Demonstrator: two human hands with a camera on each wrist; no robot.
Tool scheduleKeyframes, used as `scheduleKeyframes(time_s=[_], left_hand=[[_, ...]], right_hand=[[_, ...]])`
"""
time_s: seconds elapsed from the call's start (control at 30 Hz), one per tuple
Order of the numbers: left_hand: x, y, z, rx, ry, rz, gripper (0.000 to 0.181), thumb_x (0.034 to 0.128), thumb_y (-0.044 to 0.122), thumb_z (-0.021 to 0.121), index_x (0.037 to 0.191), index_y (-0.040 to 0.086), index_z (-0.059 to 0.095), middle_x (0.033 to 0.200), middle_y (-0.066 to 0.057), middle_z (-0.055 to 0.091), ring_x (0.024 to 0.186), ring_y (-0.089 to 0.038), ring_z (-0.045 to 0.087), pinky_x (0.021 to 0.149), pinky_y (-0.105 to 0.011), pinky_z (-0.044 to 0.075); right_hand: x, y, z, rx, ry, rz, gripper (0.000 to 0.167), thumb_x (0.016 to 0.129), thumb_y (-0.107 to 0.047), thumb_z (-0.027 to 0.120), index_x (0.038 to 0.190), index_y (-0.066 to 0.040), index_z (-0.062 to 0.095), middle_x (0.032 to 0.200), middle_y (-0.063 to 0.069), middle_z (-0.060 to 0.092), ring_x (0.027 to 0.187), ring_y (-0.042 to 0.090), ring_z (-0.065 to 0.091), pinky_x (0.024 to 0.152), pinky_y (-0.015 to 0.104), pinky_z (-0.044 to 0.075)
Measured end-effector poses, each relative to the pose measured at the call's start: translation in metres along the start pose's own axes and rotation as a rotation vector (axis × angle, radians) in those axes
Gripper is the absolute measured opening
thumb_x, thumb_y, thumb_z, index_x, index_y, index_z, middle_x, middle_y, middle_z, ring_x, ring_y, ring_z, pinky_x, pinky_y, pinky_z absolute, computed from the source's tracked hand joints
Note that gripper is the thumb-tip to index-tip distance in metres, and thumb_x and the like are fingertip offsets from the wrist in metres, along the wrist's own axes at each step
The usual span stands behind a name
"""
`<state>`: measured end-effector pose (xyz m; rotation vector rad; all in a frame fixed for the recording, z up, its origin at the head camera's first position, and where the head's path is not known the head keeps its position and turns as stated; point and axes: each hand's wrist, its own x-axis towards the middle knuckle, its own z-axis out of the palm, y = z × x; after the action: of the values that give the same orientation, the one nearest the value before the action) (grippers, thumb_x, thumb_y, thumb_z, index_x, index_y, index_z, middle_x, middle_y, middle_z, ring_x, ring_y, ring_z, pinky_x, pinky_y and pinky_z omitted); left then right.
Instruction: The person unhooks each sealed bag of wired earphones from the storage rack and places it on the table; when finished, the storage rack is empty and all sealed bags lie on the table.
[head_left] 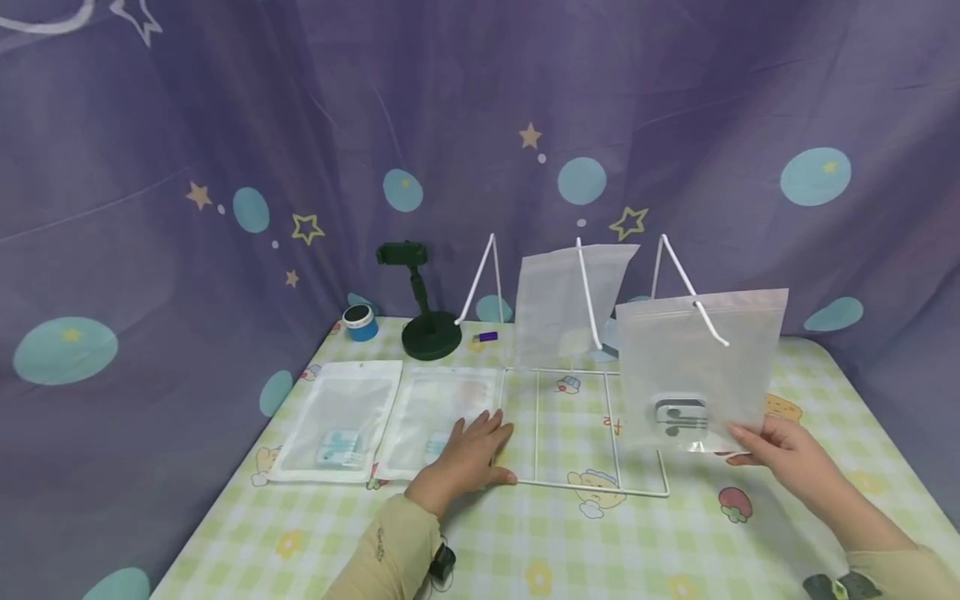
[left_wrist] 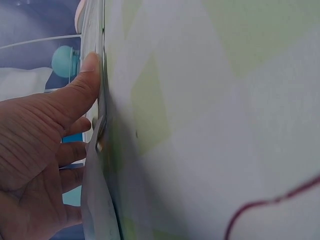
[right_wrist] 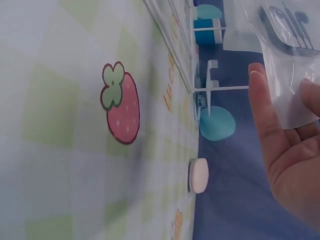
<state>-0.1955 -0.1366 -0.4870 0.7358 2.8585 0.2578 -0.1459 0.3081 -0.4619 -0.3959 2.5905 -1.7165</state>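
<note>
A white wire rack (head_left: 678, 265) stands on the table with three prongs at its top. From the right prong hangs a frosted zip bag (head_left: 697, 350) holding wired earphones in a clear case (head_left: 681, 415). My right hand (head_left: 787, 458) pinches this bag's lower right corner; in the right wrist view, the thumb (right_wrist: 311, 95) lies over the plastic. My left hand (head_left: 472, 454) rests with spread fingers at the rack base's front left corner, over part of a flat-lying zip bag (head_left: 431, 400). Another frosted bag (head_left: 547, 308) hangs on the middle prong.
Left of the rack, another zip bag (head_left: 352, 400) lies flat with a pale blue item inside. Behind stand a black phone stand (head_left: 430, 336) and a blue jar (head_left: 362, 323), with a small purple stick (head_left: 486, 337) nearby. A patterned curtain (head_left: 465, 108) closes off the back.
</note>
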Motion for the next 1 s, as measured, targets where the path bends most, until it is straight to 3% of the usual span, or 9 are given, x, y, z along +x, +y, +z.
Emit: scheduleKeyframes(time_s=[0.17, 0.4, 0.6, 0.63, 0.8, 0.87, 0.9, 1.0], left_hand=[[0.001, 0.002, 0.0, 0.005, 0.002, 0.008, 0.085, 0.0805, 0.054, 0.071, 0.148, 0.01, 0.043, 0.156, -0.014, 0.03, 0.144, -0.033, 0.025, 0.111, -0.062, 0.02], [0.001, 0.002, 0.0, 0.017, 0.002, 0.016, 0.085, 0.081, 0.054, 0.071, 0.148, 0.01, 0.043, 0.156, -0.014, 0.03, 0.144, -0.034, 0.025, 0.111, -0.062, 0.021], [0.0, 0.001, -0.002, 0.015, 0.006, 0.017, 0.084, 0.0814, 0.053, 0.071, 0.148, 0.01, 0.043, 0.156, -0.015, 0.03, 0.144, -0.034, 0.025, 0.111, -0.062, 0.021], [0.0, 0.0, -0.002, 0.013, 0.004, 0.015, 0.084, 0.0816, 0.053, 0.071, 0.148, 0.01, 0.043, 0.156, -0.015, 0.03, 0.144, -0.034, 0.025, 0.111, -0.062, 0.02], [-0.001, -0.001, 0.0, 0.006, 0.002, 0.012, 0.084, 0.082, 0.054, 0.07, 0.148, 0.009, 0.042, 0.157, -0.015, 0.029, 0.144, -0.034, 0.025, 0.111, -0.062, 0.02], [-0.001, -0.001, 0.0, -0.001, 0.002, 0.012, 0.085, 0.0815, 0.054, 0.07, 0.148, 0.009, 0.042, 0.156, -0.015, 0.03, 0.144, -0.034, 0.025, 0.111, -0.062, 0.02], [-0.001, -0.001, 0.0, -0.007, 0.001, 0.012, 0.085, 0.0814, 0.054, 0.07, 0.148, 0.009, 0.042, 0.157, -0.015, 0.03, 0.144, -0.034, 0.025, 0.111, -0.062, 0.02], [-0.001, -0.002, 0.002, -0.026, -0.003, 0.01, 0.085, 0.081, 0.054, 0.07, 0.148, 0.01, 0.042, 0.157, -0.015, 0.029, 0.144, -0.034, 0.024, 0.111, -0.063, 0.018]], right_hand=[[-0.019, -0.001, -0.009, -0.097, 0.003, 0.037, 0.032, 0.102, -0.01, 0.05, 0.119, 0.017, 0.058, 0.107, -0.032, 0.058, 0.082, 0.012, 0.071, 0.071, 0.019, 0.053], [-0.043, -0.004, -0.015, -0.202, 0.019, 0.018, 0.026, 0.101, -0.005, 0.051, 0.113, 0.016, 0.062, 0.104, -0.029, 0.061, 0.079, 0.01, 0.07, 0.068, 0.02, 0.054], [-0.057, -0.008, -0.018, -0.343, 0.068, 0.067, 0.03, 0.102, -0.011, 0.052, 0.116, 0.014, 0.061, 0.105, 0.002, 0.071, 0.077, 0.006, 0.069, 0.065, 0.019, 0.052], [-0.058, -0.009, -0.019, -0.347, 0.071, 0.068, 0.03, 0.102, -0.011, 0.052, 0.116, 0.014, 0.061, 0.105, 0.001, 0.071, 0.077, 0.005, 0.068, 0.065, 0.019, 0.052], [-0.067, -0.011, -0.027, -0.356, 0.102, 0.072, 0.029, 0.102, -0.011, 0.052, 0.117, 0.012, 0.062, 0.106, -0.032, 0.057, 0.079, 0.005, 0.069, 0.064, 0.015, 0.05], [-0.071, -0.012, -0.031, -0.378, 0.125, 0.093, 0.03, 0.102, -0.013, 0.052, 0.117, 0.012, 0.061, 0.107, -0.03, 0.058, 0.079, 0.003, 0.069, 0.063, 0.015, 0.049], [-0.072, -0.013, -0.033, -0.391, 0.14, 0.113, 0.032, 0.103, -0.015, 0.051, 0.118, 0.012, 0.06, 0.11, -0.021, 0.062, 0.078, 0.001, 0.068, 0.064, 0.02, 0.052], [-0.078, -0.009, -0.039, -0.336, 0.227, 0.075, 0.025, 0.103, -0.008, 0.049, 0.121, 0.004, 0.062, 0.112, -0.02, 0.061, 0.076, 0.0, 0.067, 0.066, 0.017, 0.051]])
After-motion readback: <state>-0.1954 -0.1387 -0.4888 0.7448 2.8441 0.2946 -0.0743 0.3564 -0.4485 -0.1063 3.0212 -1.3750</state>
